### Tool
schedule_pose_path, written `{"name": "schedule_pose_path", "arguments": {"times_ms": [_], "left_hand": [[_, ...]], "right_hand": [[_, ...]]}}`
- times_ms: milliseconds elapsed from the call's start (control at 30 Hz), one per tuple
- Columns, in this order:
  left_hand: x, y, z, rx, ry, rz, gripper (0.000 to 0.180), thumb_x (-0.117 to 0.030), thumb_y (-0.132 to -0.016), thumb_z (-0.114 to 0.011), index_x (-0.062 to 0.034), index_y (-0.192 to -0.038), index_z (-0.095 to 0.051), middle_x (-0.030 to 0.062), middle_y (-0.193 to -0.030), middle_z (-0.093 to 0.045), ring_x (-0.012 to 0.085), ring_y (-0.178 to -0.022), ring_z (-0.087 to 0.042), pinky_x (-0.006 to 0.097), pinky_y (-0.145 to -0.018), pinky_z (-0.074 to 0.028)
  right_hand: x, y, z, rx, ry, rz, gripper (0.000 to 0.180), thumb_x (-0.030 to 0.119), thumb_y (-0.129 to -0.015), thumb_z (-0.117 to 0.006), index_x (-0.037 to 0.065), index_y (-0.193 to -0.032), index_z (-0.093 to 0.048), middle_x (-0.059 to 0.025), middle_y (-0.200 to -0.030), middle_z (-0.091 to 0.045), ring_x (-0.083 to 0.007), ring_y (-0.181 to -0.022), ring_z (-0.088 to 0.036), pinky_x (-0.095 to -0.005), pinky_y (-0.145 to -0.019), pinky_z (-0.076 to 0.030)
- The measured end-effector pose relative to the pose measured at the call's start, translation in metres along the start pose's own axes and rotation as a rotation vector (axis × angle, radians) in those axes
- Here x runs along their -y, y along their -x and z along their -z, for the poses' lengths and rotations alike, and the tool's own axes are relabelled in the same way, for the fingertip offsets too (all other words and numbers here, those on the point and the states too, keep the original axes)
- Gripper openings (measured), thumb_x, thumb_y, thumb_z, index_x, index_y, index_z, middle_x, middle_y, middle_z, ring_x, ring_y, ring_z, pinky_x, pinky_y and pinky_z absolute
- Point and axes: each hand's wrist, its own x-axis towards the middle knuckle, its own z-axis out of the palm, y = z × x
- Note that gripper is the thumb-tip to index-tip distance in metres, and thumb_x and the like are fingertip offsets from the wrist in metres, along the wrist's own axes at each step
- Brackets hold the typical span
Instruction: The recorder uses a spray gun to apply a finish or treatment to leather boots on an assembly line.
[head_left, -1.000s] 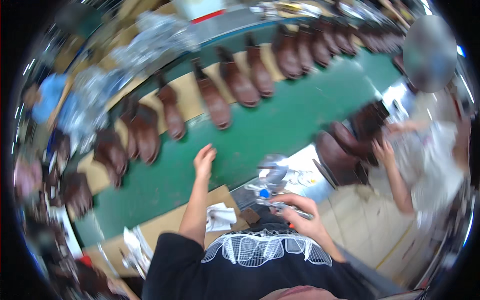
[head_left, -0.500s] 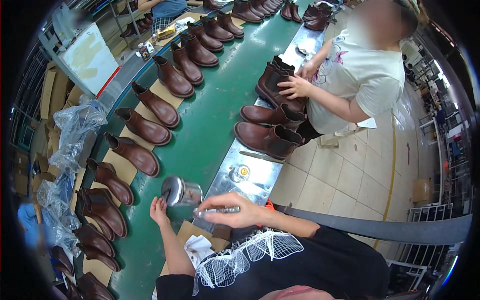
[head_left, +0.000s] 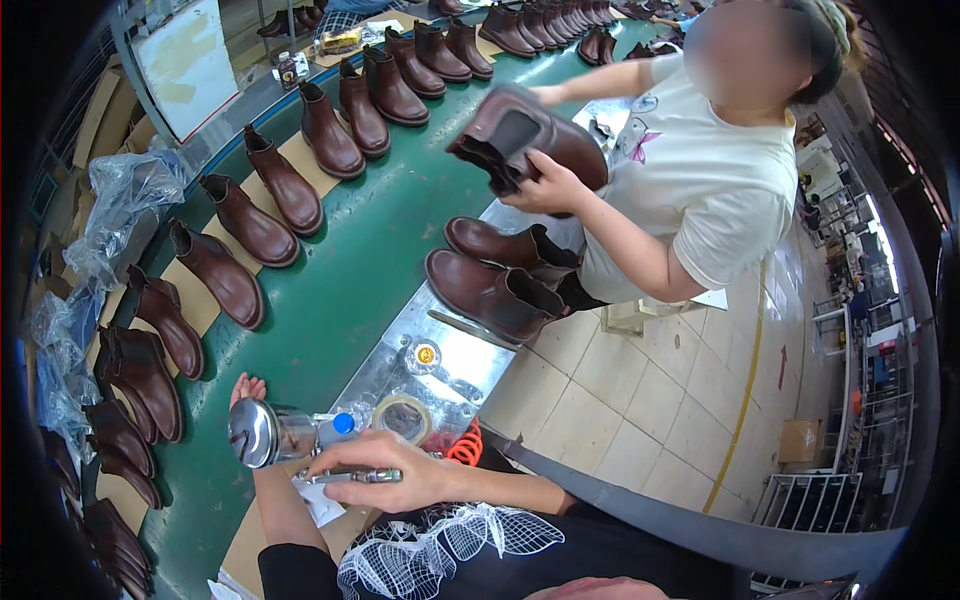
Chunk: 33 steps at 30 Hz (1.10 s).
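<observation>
Head view: our right hand [head_left: 405, 482] is wrapped round what looks like a spray gun [head_left: 376, 477] over the green table's [head_left: 375, 262] near side, left hand [head_left: 249, 389] loosely open, seemingly empty, so we'd keep its cup [head_left: 257, 434] steady and clear.

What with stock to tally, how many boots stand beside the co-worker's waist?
2, on the metal surface: one boot nearer, another boot beyond; some may be hidden.
</observation>
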Motion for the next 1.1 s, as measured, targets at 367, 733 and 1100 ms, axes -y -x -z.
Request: {"name": "schedule_pose_path", "arguments": {"times_ms": [367,733,1100], "left_hand": [[0.0,0.005,-0.024,-0.366,-0.21,-0.007,0.028,-0.015,-0.096,-0.066,-0.0019,-0.12,-0.065,0.0131,-0.097,-0.069,0.0235,-0.081,-0.072,0.031,-0.068,-0.06],[-0.008,0.014,-0.04,-0.334,-0.214,-0.04,0.025,-0.015,-0.096,-0.066,0.0013,-0.115,-0.065,0.014,-0.096,-0.07,0.0221,-0.081,-0.072,0.029,-0.07,-0.06],[-0.013,0.014,-0.057,-0.402,-0.221,-0.017,0.024,-0.015,-0.089,-0.075,-0.0011,-0.079,-0.059,0.0148,-0.089,-0.07,0.0223,-0.077,-0.072,0.028,-0.065,-0.06]], "right_hand": [[0.005,0.005,-0.003,-0.004,0.131,0.046,0.028,0.017,-0.088,-0.069,0.005,-0.113,-0.07,-0.0093,-0.095,-0.073,-0.0198,-0.083,-0.066,-0.0335,-0.078,-0.045],[0.003,0.0,-0.007,0.015,0.027,0.076,0.023,0.016,-0.088,-0.069,0.001,-0.106,-0.068,-0.0119,-0.089,-0.07,-0.0251,-0.076,-0.068,-0.0345,-0.068,-0.049],[0.002,0.0,-0.006,-0.006,0.052,0.104,0.023,0.017,-0.088,-0.07,0.002,-0.106,-0.069,-0.0106,-0.084,-0.069,-0.0226,-0.069,-0.067,-0.0328,-0.061,-0.047]]}}
